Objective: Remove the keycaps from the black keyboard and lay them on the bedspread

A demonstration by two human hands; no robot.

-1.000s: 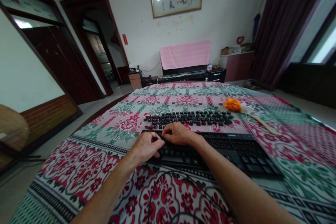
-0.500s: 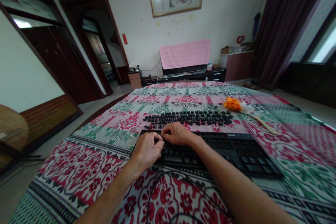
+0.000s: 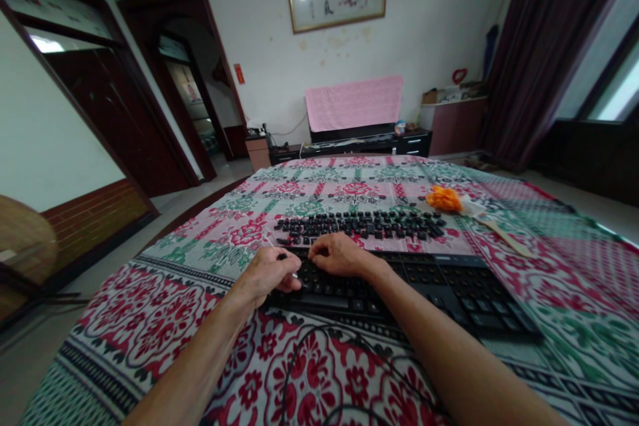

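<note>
A black keyboard [image 3: 329,304] lies in front of me, with many keycaps off its upper and right parts. My left hand [image 3: 273,273] is over its left end, fingers pinched on a thin white stick that looks like a cotton swab [image 3: 295,275]. A pale tip shows below the fingers. My right hand [image 3: 342,255] rests on the keyboard's upper left part with curled fingers. Whatever its fingertips hold, if anything, is hidden. Loose black keycaps [image 3: 369,226] lie in rows just beyond the keyboard.
To the right lie an orange flower-like bundle [image 3: 444,199] and a pale flat wooden handle [image 3: 506,238]. A black cable [image 3: 287,373] loops across the patterned tablecloth [image 3: 190,306] near me. Beyond the table stands a low black cabinet [image 3: 414,143] under a pink cloth [image 3: 354,103].
My left hand has drawn slightly left, away from my right hand, and the white stick's tip now shows below its fingers. The right hand stays nearly in place.
</note>
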